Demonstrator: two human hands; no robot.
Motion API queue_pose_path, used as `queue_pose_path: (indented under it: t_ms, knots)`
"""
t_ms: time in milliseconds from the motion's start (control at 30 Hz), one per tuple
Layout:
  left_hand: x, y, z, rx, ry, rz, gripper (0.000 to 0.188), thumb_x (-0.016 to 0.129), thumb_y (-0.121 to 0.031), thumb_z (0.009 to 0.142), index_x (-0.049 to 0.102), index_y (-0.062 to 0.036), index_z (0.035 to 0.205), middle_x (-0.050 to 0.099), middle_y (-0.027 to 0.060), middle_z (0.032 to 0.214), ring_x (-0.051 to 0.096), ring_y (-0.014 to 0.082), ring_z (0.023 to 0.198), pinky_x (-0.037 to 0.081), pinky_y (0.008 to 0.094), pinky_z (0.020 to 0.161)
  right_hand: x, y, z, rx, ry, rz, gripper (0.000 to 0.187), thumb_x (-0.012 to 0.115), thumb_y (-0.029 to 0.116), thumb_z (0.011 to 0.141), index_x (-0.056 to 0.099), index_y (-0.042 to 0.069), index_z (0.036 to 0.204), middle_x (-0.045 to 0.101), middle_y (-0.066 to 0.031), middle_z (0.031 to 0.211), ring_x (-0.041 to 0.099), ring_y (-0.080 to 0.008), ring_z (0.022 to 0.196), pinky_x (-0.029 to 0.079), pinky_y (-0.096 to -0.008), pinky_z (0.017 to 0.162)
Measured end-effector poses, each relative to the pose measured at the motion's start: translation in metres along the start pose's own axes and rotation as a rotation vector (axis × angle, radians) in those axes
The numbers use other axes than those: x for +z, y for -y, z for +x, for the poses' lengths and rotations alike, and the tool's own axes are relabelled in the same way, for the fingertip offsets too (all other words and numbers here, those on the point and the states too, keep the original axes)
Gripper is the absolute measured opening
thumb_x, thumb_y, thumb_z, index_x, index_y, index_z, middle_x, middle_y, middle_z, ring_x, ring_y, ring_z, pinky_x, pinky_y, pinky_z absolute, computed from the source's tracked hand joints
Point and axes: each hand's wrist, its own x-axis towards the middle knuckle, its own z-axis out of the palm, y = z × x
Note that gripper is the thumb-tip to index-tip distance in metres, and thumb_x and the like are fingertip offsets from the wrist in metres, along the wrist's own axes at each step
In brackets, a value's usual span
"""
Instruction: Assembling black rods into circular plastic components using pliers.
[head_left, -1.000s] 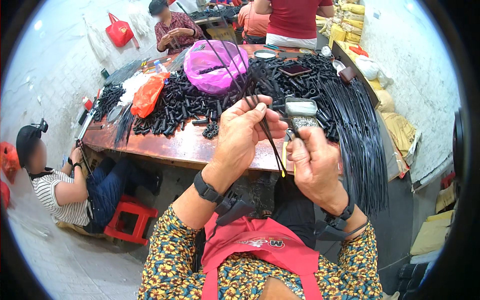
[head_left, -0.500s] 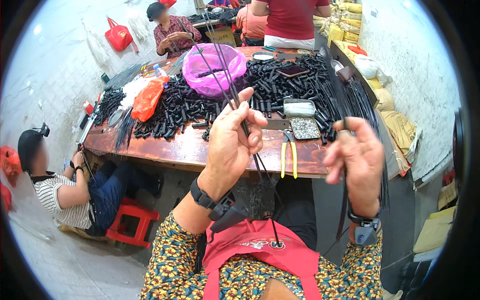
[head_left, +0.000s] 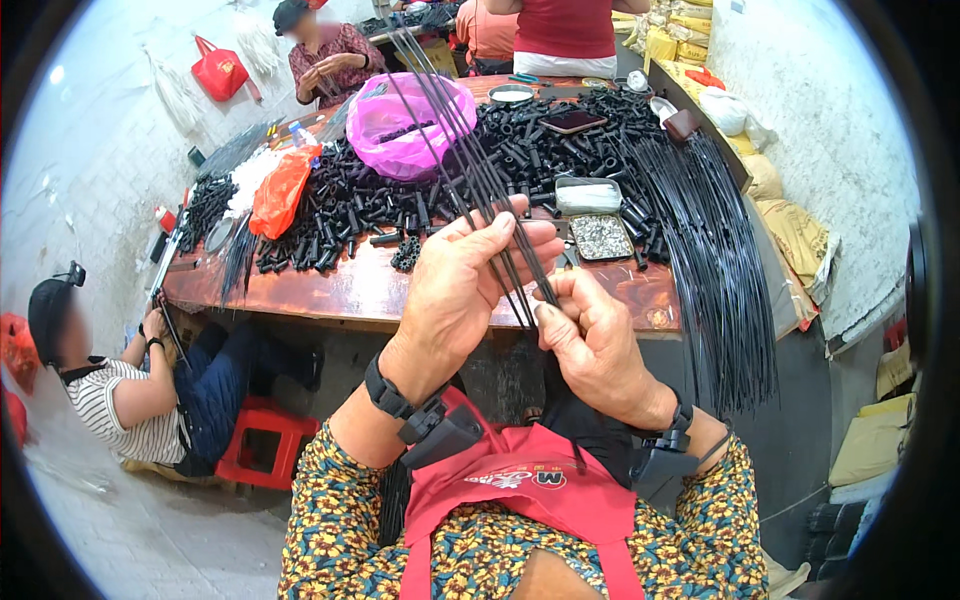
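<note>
In front of me my left hand (head_left: 455,280) keeps several thin black rods (head_left: 465,145) between its thumb and its fingers, which lie behind them. The rods slant up and to the left, over the pink plastic bag (head_left: 410,155). At their lower ends my right hand (head_left: 600,345) pinches them between thumb and forefinger; the exact ends are hidden by the fingers. Right of my hands, a thick bundle of similar black rods (head_left: 715,270) hangs over the table's near edge. Just beyond my right hand sits a small tray of tiny metal pieces (head_left: 601,238).
Black tubular parts (head_left: 340,215) heap across the wooden table (head_left: 345,295). A clear container (head_left: 587,195), a phone (head_left: 573,121) and an orange bag (head_left: 283,190) lie among them. A person (head_left: 125,400) sits at left by a red stool (head_left: 265,440); others are beyond the table.
My right hand has come left from beside the hanging bundle to the rods' lower ends. More rods now show in my left hand. The pliers are now mostly hidden behind my hands.
</note>
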Motion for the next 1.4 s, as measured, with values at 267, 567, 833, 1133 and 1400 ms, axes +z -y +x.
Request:
queue_pose_path:
  t_ms: [267,567,833,1133,1400]
  knots:
    - [-0.006,-0.006,0.007,-0.03,0.056,-0.059,0.038,0.053,-0.013,0.094,0.048,-0.0002,0.129,0.063,0.023,0.113,0.064,0.0373,0.104,0.052,0.0498,0.09,0.002,-0.003,-0.003,-0.024,-0.122,-0.085,0.013,0.06,0.011,0.093,0.057,0.0,0.087,0.056,-0.0076,0.063,0.055,-0.0111,0.053,0.041,-0.0283,0.047]
    - [-0.005,-0.001,0.015,-0.043,0.052,-0.099,0.041,0.051,-0.012,0.095,0.041,0.0012,0.133,0.061,0.0256,0.116,0.062,0.039,0.106,0.051,0.05,0.093,-0.007,-0.017,0.007,-0.01,-0.352,-0.075,0.014,0.06,0.01,0.093,0.055,0.001,0.083,0.05,-0.0054,0.056,0.049,-0.0097,0.05,0.038,-0.0284,0.046]
    - [0.003,0.002,0.016,-0.049,0.114,-0.09,0.042,0.047,-0.009,0.096,0.037,0.0025,0.135,0.054,0.0282,0.127,0.055,0.0402,0.119,0.045,0.0512,0.102,0.002,-0.024,0.011,-0.03,-0.199,0.144,0.014,0.069,0.013,0.089,0.066,-0.001,0.093,0.056,0.0002,0.063,0.047,-0.003,0.056,0.037,-0.0239,0.048]
    - [0.005,0.004,0.015,-0.068,0.103,-0.072,0.041,0.048,-0.011,0.096,0.04,0.0036,0.134,0.054,0.0268,0.127,0.057,0.0378,0.116,0.047,0.0462,0.1,-0.008,-0.021,0.013,-0.01,-0.275,0.023,0.017,0.063,0.011,0.091,0.059,0.0,0.079,0.054,-0.0024,0.061,0.047,-0.0075,0.054,0.038,-0.0269,0.048]
    - [0.02,0.0,-0.001,-0.105,0.132,0.058,0.046,0.047,-0.024,0.099,0.04,0.0022,0.136,0.065,0.0225,0.112,0.064,0.0357,0.106,0.05,0.0465,0.094,0.003,-0.012,-0.009,-0.131,-0.104,-0.024,0.018,0.068,0.016,0.086,0.061,0.0,0.092,0.061,-0.0143,0.075,0.06,-0.0314,0.069,0.047,-0.0387,0.063]
